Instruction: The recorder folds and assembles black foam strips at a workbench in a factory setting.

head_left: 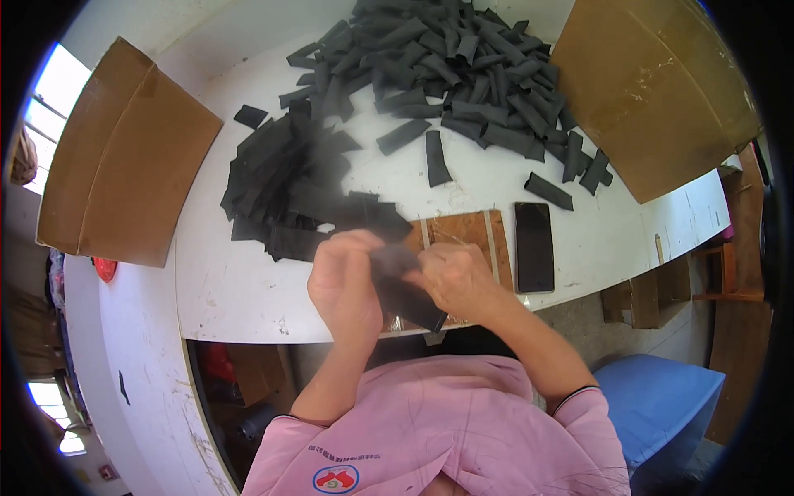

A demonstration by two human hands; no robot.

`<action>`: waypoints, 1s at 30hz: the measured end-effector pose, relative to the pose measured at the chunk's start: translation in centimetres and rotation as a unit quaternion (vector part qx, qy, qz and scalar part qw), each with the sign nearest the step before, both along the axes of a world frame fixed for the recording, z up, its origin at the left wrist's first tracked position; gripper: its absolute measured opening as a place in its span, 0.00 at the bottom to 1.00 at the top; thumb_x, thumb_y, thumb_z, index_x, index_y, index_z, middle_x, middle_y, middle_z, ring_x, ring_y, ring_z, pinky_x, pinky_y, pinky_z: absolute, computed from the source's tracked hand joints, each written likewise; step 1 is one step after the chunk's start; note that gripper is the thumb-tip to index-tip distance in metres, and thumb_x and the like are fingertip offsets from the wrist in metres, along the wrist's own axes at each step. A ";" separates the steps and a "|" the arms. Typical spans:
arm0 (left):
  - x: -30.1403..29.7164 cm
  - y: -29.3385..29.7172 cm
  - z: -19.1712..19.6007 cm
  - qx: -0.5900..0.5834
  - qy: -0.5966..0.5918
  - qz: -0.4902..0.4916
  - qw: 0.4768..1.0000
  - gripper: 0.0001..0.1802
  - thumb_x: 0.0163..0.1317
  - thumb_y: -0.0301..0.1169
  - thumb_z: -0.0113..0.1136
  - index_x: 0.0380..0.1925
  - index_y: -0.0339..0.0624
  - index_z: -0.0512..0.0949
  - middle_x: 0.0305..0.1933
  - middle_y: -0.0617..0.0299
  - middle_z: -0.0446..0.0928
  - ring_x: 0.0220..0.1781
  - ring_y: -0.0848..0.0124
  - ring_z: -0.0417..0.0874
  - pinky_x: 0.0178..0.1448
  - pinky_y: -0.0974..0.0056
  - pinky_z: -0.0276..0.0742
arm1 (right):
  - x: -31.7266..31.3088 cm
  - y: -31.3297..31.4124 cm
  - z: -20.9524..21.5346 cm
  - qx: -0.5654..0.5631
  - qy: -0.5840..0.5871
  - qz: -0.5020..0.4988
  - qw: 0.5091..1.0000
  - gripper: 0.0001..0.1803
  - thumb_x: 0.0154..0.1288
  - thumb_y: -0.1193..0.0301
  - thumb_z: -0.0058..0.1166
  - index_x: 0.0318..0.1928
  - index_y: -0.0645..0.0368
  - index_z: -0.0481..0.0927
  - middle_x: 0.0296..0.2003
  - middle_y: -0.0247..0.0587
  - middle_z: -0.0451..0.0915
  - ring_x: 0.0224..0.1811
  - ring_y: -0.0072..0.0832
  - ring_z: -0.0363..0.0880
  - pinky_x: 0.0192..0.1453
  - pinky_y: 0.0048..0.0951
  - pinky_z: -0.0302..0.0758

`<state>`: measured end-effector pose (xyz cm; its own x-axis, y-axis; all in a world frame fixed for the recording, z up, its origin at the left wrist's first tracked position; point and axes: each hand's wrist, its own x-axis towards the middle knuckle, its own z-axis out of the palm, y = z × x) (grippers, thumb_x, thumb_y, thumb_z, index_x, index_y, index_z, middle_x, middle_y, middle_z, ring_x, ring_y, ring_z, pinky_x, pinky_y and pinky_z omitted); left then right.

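Close to the table's front edge, my left hand and my right hand are both closed on a black fabric piece. It hangs between them over a brown board with pale strips, and its upper part is smeared. Just beyond my left hand lies a heap of flat black fabric pieces. Farther back, a big pile of rolled black fabric tubes spreads over the white table. Which fingers press on the cloth is partly hidden.
A black phone lies right of the board. Cardboard boxes stand at the left and the far right. Below the table's right side are a blue cover and another cardboard box. A single tube lies beyond the phone.
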<state>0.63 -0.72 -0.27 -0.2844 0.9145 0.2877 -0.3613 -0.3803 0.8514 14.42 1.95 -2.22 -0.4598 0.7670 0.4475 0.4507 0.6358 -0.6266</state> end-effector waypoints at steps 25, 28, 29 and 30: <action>-2.3 -4.7 -2.6 -0.212 0.104 -0.027 0.971 0.15 0.52 0.23 0.55 0.41 0.33 0.69 0.39 0.60 0.72 0.39 0.75 0.73 0.46 0.71 0.68 | 1.1 -5.6 -2.9 -0.294 0.221 -0.103 0.924 0.06 0.46 0.76 0.57 0.25 0.66 0.76 0.19 0.38 0.73 0.22 0.27 0.70 0.26 0.24 0.65; -2.0 -5.5 -2.3 -0.285 -0.024 -0.075 0.955 0.13 0.54 0.26 0.54 0.39 0.35 0.70 0.33 0.61 0.73 0.33 0.76 0.74 0.39 0.73 0.69 | 0.8 -5.9 -3.7 -0.146 0.229 -0.097 0.958 0.05 0.44 0.82 0.55 0.26 0.66 0.75 0.21 0.41 0.74 0.23 0.30 0.71 0.28 0.26 0.67; -2.0 -5.6 -2.2 -0.292 -0.040 -0.113 0.949 0.11 0.54 0.28 0.53 0.38 0.36 0.70 0.31 0.62 0.73 0.31 0.76 0.73 0.36 0.73 0.69 | 0.8 -5.8 -3.6 -0.102 0.209 -0.092 0.968 0.07 0.42 0.82 0.55 0.26 0.66 0.75 0.22 0.42 0.74 0.24 0.32 0.71 0.29 0.27 0.68; -2.0 -5.7 -2.0 -0.301 -0.056 -0.150 0.940 0.10 0.55 0.29 0.52 0.37 0.36 0.70 0.29 0.62 0.73 0.29 0.76 0.73 0.33 0.73 0.69 | 0.7 -5.9 -3.5 -0.060 0.189 -0.087 0.976 0.08 0.40 0.83 0.54 0.27 0.66 0.74 0.23 0.43 0.74 0.26 0.34 0.72 0.30 0.28 0.69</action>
<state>-1.34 -6.45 -2.30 0.0137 0.9459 -0.3243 -0.4755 0.2915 0.8300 15.14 -3.93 -5.74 -0.1378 0.8762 0.4619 0.2672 0.4819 -0.8345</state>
